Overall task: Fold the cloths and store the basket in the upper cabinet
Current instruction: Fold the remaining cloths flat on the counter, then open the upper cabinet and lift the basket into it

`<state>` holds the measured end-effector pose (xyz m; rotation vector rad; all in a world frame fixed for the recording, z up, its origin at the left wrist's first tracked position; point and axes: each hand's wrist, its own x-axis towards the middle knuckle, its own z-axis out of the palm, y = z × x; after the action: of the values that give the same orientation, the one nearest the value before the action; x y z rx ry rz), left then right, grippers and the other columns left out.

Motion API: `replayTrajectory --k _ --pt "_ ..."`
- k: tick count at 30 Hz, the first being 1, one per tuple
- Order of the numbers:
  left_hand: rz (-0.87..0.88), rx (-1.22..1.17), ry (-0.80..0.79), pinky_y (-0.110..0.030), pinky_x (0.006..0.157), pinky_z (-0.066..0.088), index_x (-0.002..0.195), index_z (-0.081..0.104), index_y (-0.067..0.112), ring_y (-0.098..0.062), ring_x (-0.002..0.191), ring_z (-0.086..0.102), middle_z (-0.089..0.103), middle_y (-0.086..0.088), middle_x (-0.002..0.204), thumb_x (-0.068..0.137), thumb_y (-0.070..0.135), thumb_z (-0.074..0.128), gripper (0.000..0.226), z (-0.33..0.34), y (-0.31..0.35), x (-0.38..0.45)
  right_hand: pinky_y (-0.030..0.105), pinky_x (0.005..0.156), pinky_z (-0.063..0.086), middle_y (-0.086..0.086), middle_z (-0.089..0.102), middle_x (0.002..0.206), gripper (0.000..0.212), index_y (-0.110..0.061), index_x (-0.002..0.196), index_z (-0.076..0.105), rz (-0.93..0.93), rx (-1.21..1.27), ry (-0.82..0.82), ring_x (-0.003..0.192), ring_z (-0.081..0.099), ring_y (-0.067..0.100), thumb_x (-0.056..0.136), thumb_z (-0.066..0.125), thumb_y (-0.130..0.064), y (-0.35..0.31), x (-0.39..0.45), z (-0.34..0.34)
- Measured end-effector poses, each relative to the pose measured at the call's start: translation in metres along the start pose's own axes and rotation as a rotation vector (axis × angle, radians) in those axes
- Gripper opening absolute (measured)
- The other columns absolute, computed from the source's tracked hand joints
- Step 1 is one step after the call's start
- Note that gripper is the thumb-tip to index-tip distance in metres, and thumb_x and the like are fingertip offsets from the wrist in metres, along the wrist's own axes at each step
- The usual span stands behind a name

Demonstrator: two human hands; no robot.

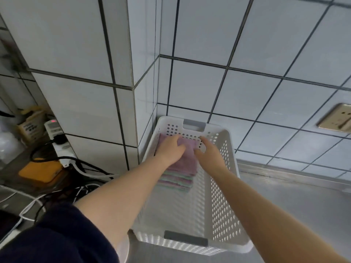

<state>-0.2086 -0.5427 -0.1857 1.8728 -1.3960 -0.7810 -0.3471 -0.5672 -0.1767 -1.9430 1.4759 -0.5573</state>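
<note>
A white perforated plastic basket (pixel 220 196) stands on the steel counter against the tiled wall corner. A stack of folded cloths (pixel 182 168), pink on top with green and pink layers below, lies at the basket's far left. My left hand (pixel 171 149) lies flat on the top pink cloth with fingers stretched toward the far wall. My right hand (pixel 210 152) reaches into the basket beside the stack's right edge, fingers extended and touching the cloth's far corner. The stack's left part is hidden under my left hand.
The steel counter (pixel 294 198) runs to the right of the basket. A wall socket (pixel 336 118) sits on the tiles at the right. On the left, behind the tiled pillar, lie a power strip (pixel 57 137), tangled cables (pixel 79 175) and an orange object (pixel 40 171).
</note>
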Motion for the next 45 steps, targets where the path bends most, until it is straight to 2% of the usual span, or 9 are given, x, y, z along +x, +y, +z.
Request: replayTrajectory --k 3,7,15,23,29,33,38,42,45 --pt "0.058 -0.142 0.003 -0.018 0.097 0.030 0.135 0.047 0.015 -0.011 0.126 0.044 0.049 0.001 0.139 0.097 0.020 0.045 0.039 -0.011 0.023 -0.027 0.029 0.101 0.036 0.001 0.046 0.141 0.052 -0.022 0.141 0.037 -0.029 0.122 0.074 0.129 0.044 0.015 0.092 0.053 -0.024 -0.001 -0.022 -0.026" --pt "0.122 -0.241 -0.032 -0.019 0.087 0.037 0.127 0.054 0.022 -0.009 0.118 0.050 0.056 0.006 0.127 0.096 0.030 0.049 0.032 -0.014 0.049 -0.071 0.032 0.100 0.043 -0.003 0.056 0.129 0.045 -0.018 0.134 0.045 -0.044 0.262 0.145 0.121 0.052 0.012 0.091 0.056 -0.020 0.004 -0.062 -0.063" --pt "0.165 -0.342 -0.100 -0.032 0.100 0.040 0.119 0.057 0.031 -0.011 0.114 0.052 0.058 0.006 0.122 0.093 0.030 0.054 0.026 0.008 0.088 -0.136 0.023 0.096 0.039 -0.011 0.055 0.117 0.038 -0.018 0.127 0.052 -0.033 0.402 0.226 0.112 0.053 0.008 0.090 0.059 -0.015 0.028 -0.135 -0.102" --pt "0.227 -0.454 -0.217 -0.024 0.084 0.045 0.111 0.061 0.028 -0.009 0.097 0.060 0.064 0.007 0.099 0.091 0.024 0.059 0.020 0.036 0.100 -0.168 0.023 0.096 0.039 -0.013 0.055 0.118 0.038 -0.021 0.127 0.052 0.026 0.343 0.327 0.113 0.053 0.007 0.090 0.059 -0.015 0.041 -0.194 -0.118" --pt "0.279 -0.502 -0.414 -0.024 0.080 0.047 0.115 0.061 0.016 -0.018 0.104 0.062 0.067 -0.007 0.110 0.091 0.019 0.059 0.024 0.039 0.094 -0.192 0.025 0.095 0.042 -0.011 0.056 0.120 0.039 -0.021 0.128 0.052 0.157 0.296 0.493 0.114 0.053 0.007 0.090 0.060 -0.019 0.034 -0.254 -0.109" --pt "0.305 -0.519 -0.590 -0.019 0.073 0.046 0.114 0.060 0.013 -0.013 0.093 0.060 0.065 -0.008 0.109 0.092 0.014 0.057 0.021 0.028 0.079 -0.220 0.026 0.095 0.044 -0.006 0.056 0.121 0.039 -0.017 0.128 0.053 0.253 0.296 0.644 0.111 0.054 0.010 0.090 0.061 -0.017 0.019 -0.310 -0.083" --pt "0.383 -0.474 -0.767 -0.014 0.072 0.046 0.112 0.061 0.013 -0.012 0.094 0.060 0.064 -0.005 0.103 0.091 0.014 0.059 0.021 0.030 0.067 -0.269 0.024 0.088 0.043 -0.003 0.056 0.122 0.039 -0.017 0.128 0.052 0.391 0.289 0.790 0.113 0.054 0.013 0.090 0.061 -0.017 0.001 -0.396 -0.052" --pt "0.453 -0.439 -0.923 -0.010 0.067 0.045 0.108 0.060 0.020 -0.012 0.098 0.060 0.065 -0.002 0.104 0.091 0.015 0.059 0.018 0.049 0.071 -0.320 0.029 0.098 0.043 -0.001 0.055 0.130 0.041 -0.019 0.129 0.050 0.500 0.289 0.884 0.119 0.052 0.014 0.090 0.061 -0.022 -0.008 -0.475 -0.038" --pt "0.496 -0.403 -1.046 -0.004 0.062 0.043 0.111 0.059 0.016 -0.012 0.098 0.059 0.064 -0.004 0.107 0.091 0.013 0.059 0.021 0.066 0.076 -0.365 0.022 0.093 0.042 -0.002 0.055 0.129 0.041 -0.018 0.130 0.050 0.571 0.263 0.983 0.118 0.052 0.012 0.091 0.060 -0.021 -0.013 -0.531 -0.028"
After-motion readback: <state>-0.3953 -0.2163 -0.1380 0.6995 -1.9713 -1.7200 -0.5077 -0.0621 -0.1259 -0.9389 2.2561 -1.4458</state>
